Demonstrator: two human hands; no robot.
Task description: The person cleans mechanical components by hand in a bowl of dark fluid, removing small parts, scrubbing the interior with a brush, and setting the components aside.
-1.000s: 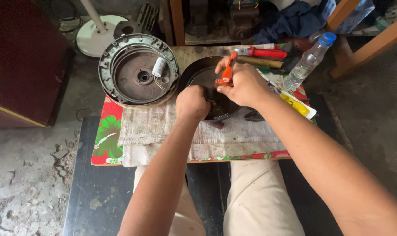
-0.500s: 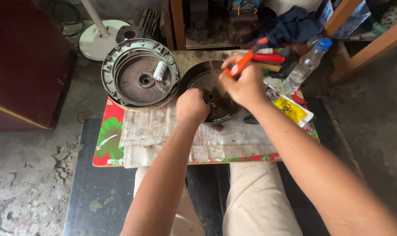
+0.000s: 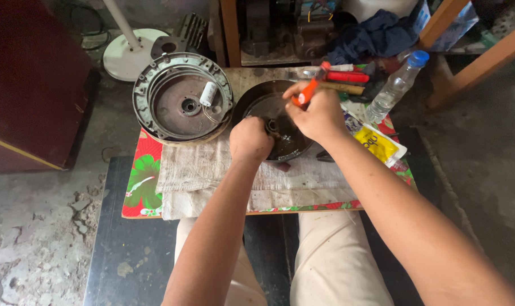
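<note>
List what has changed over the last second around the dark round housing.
The right hand tipped the orange-handled tool from pointing down into the dark round housing to slanting up and away, its grip unchanged. The left hand stayed fisted on the housing's near rim. The open metal casing and plastic bottle did not move.

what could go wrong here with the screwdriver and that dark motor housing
The right hand works an orange-handled screwdriver close to the left hand gripping the dark motor housing; a slip might jab those fingers. The grey round cover overhangs the table's back corner, so a bump may tip it off.
</note>
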